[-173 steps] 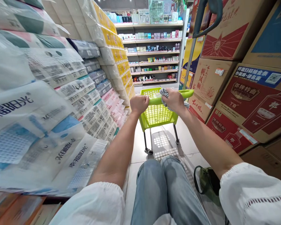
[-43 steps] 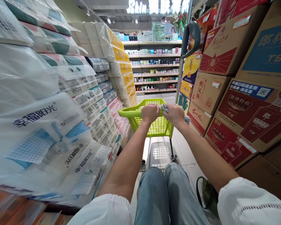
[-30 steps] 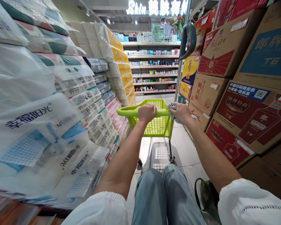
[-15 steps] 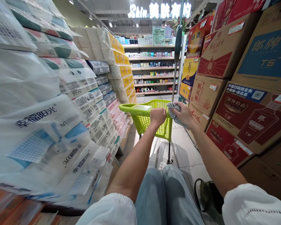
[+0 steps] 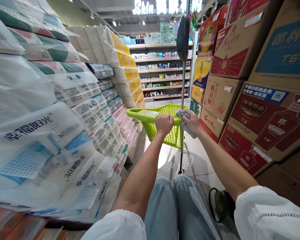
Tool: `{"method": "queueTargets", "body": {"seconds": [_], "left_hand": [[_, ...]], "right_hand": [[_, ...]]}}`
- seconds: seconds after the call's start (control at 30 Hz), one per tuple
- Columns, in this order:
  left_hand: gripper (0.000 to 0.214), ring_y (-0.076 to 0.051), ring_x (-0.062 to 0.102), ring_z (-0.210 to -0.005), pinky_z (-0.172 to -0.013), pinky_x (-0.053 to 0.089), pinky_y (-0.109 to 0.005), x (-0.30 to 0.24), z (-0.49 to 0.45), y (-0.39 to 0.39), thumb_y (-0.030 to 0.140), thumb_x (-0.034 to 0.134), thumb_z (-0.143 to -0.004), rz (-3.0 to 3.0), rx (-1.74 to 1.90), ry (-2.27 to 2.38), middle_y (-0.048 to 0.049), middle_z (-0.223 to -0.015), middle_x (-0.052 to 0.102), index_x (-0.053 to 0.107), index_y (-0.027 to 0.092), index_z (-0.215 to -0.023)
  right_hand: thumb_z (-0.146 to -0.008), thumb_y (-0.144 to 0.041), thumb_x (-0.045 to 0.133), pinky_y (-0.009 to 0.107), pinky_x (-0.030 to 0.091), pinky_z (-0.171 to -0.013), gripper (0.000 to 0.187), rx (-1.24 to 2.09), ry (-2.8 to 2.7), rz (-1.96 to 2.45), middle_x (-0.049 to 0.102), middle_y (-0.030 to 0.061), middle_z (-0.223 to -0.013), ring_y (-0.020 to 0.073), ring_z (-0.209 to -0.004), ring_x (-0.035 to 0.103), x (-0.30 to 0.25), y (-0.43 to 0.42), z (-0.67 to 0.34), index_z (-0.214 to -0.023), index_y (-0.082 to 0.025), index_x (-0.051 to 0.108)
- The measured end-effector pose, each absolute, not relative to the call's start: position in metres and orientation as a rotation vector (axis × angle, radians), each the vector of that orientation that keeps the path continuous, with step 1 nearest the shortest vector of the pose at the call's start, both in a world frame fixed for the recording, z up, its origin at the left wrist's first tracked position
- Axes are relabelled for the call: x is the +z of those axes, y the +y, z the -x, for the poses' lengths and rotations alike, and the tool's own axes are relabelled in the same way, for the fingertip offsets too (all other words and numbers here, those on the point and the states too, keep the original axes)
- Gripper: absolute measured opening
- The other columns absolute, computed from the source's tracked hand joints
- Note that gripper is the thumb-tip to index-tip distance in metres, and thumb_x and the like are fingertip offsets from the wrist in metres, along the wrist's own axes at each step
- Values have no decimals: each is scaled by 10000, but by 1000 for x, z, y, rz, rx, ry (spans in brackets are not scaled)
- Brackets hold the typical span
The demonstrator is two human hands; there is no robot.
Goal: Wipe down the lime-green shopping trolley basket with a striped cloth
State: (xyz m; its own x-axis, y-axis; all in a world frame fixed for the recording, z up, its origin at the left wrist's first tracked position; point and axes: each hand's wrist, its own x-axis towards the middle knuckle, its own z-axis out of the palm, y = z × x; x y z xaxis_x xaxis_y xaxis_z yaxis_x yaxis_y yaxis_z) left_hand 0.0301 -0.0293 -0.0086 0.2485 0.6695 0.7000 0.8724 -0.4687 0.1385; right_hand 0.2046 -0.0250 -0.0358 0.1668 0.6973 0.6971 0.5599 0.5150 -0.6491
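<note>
A lime-green shopping cart [image 5: 150,128] with a lattice basket stands in front of my knees. My left hand [image 5: 164,124] is wrapped round the cart's handle, right of its middle. In my right hand [image 5: 193,122] is a striped grey-and-white cloth [image 5: 186,122], pressed against the right end of the handle and hanging down below it. A metal pole [image 5: 183,83] with a dark oval part rises just behind the cloth; its lower end is hidden by the basket and hand.
Stacked packs of tissue paper [image 5: 50,143] line the left side. Liquor cartons [image 5: 267,123] are piled on the right. Shelves of small packages [image 5: 162,70] stand at the far end. A dark green bag [image 5: 223,206] lies on the tiled floor [image 5: 202,166] by my right leg.
My left hand and the cart handle have shifted slightly left in view. The cloth and right hand have moved slightly left, and the pole's dark part looks larger and further left.
</note>
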Motion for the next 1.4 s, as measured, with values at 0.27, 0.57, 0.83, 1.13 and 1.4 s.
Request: {"method": "queueTargets", "body": {"seconds": [0.27,0.57,0.83,1.13,1.4], "left_hand": [[289,-204,587,-714,-702,332,-322,-12,-18,-24,276,415,-867,2275,-1035,-1384,-68,-732,675,578,180,-648],[362,-158,536,-620,-652,292,-309,-10,-8,-24,308,399,-884,2278,-1054,-1353,-39,-631,634,534,184,-573],[316,-182,572,-677,-692,322,-313,-10,-9,-25,286,397,-869,2253,-1017,-1413,-60,-694,662,589,186,-638],[345,-158,546,-642,-679,337,-294,-7,-8,-22,308,404,-862,2290,-1016,-1430,-38,-645,638,585,189,-594],[328,-137,491,-580,-675,344,-285,-8,14,-13,298,409,-831,2335,-1035,-1373,-8,-581,580,532,189,-548]], "right_hand": [[-779,-313,543,388,451,-944,342,49,-1621,1018,660,36,-1090,227,-1024,589,-28,-63,-153,-1099,-246,642],[-786,-335,508,366,465,-898,355,217,-1557,1074,674,33,-1062,206,-954,611,-37,-37,-189,-1094,-217,639],[-792,-340,522,367,458,-914,334,110,-1585,1039,666,31,-1077,217,-995,596,-31,-61,-154,-1091,-247,636],[-782,-340,511,356,474,-881,373,196,-1586,1057,669,39,-1083,203,-960,606,-38,-42,-181,-1114,-210,622],[-787,-335,516,352,475,-871,360,203,-1535,1052,671,40,-1061,206,-954,612,-44,-42,-171,-1108,-213,627]]}}
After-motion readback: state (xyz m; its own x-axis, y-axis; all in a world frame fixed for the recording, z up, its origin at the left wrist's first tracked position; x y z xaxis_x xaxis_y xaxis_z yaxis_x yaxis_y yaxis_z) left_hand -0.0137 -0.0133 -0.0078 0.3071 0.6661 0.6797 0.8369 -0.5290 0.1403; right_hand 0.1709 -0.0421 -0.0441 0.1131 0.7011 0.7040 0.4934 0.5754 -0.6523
